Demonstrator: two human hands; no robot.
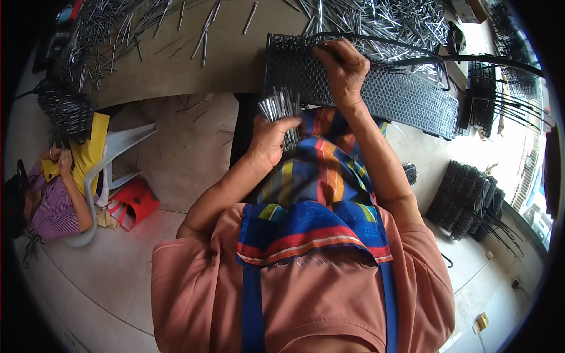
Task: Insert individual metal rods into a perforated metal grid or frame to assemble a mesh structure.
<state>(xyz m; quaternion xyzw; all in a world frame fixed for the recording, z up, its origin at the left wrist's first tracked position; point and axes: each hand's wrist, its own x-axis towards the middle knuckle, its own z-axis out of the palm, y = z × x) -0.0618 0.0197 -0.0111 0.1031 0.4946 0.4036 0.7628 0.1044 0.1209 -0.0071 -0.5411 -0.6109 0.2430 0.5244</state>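
A bundle of short, thin silvery metal rods [278,107] stands upright in my left hand [272,139], its fingers wrapped round them and the thumb across the front. To the right lies a long dark metal rack [406,100] with a honeycomb of round holes, one end resting at the table edge. My right hand [344,66] is over the rack's left part, fingers pinched together and pointing down-left; whatever is between the fingertips is too small to make out. A black wire handle [388,40] runs along the rack's far side, just beyond this hand.
Heaps of loose metal rods [388,20] cover the table's [235,59] far side. Stacked dark racks [465,200] stand on the floor at right. At left, a co-worker in a striped top [56,212] sits by a grey chair [97,167] and a red stool [136,203].
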